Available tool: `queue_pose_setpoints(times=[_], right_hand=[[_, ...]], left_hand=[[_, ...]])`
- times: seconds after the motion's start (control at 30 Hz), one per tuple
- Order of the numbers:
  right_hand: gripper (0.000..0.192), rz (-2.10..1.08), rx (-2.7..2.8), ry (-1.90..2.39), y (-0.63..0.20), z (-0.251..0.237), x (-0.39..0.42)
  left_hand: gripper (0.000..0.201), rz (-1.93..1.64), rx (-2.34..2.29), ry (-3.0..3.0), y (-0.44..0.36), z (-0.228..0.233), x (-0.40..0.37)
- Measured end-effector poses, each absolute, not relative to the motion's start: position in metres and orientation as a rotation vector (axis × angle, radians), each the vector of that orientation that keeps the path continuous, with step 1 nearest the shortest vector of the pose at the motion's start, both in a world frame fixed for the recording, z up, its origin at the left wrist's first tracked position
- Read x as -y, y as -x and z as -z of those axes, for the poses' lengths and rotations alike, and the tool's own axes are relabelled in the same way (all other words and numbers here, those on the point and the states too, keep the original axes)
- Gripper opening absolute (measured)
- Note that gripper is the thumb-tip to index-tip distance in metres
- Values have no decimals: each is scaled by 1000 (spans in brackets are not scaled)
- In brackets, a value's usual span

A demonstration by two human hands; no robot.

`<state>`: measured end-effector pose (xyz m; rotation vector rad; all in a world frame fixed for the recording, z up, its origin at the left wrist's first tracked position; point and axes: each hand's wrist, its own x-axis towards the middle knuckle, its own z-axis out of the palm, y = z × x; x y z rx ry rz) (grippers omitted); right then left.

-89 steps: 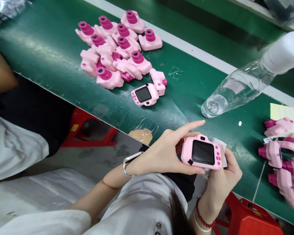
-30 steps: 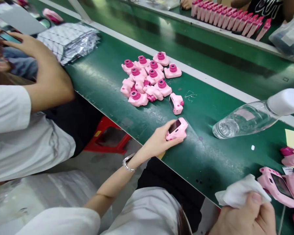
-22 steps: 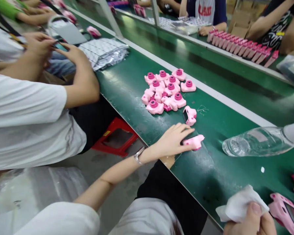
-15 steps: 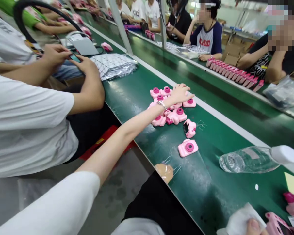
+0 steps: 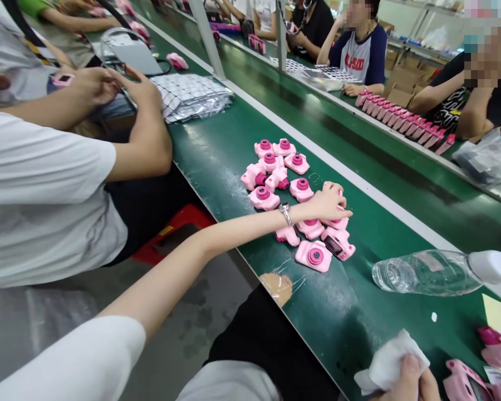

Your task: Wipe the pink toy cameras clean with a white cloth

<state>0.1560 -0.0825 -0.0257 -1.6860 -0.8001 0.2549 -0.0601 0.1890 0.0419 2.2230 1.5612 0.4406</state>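
My left hand [image 5: 330, 204], with a metal watch or bracelet on the wrist, reaches across the green bench. Its spread fingers bend over pink toy cameras and touch them from above, partly hiding some. Close by lie a pink toy camera [image 5: 314, 256] with its lens up and another toy camera [image 5: 339, 244] showing its dark screen. Several more toy cameras [image 5: 269, 161] lie loosely grouped farther back. At the bottom right, my right hand [image 5: 413, 379] pinches a crumpled white cloth [image 5: 394, 359]. Beside it are a pink toy camera [image 5: 467, 381] and another pink piece [image 5: 499, 348], both cut off by the frame.
A clear bottle [image 5: 426, 272] with a white cap lies on its side at right. Wrapped checkered sheets [image 5: 192, 94] lie farther back. A co-worker in a white shirt [image 5: 45, 211] sits at left. Across the belt, people sit behind a row of pink items [image 5: 404, 122].
My left hand has come nearer and slightly right, dragging several toy cameras toward the closest ones. The pile has split into two groups. My right hand with the cloth has risen further into view.
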Motion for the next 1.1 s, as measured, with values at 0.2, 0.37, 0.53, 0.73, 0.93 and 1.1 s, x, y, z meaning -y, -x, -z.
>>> queue_pose_setpoints(times=[0.2, 0.37, 0.53, 0.73, 0.93, 1.1], right_hand=[[35, -405, 708, 1692, -119, 7, 64], [42, -440, 740, 1741, -121, 4, 71], [42, -427, 765, 1754, -119, 19, 82], [20, -601, 1456, 1295, -81, 9, 75], [23, -744, 1477, 1294, -63, 6, 28], [28, -833, 1364, 1437, -72, 12, 14]], left_hand=[[36, -489, -1415, -2218, 42, -76, -141], [31, -929, -1398, -2030, 93, -97, -70], [87, -820, -1704, -1726, 126, -36, -17], [61, -900, -1610, -1807, 116, 10, -26], [42, -683, -1505, -1892, 141, -12, -14], [50, -619, -1330, -1996, 149, -4, -10]])
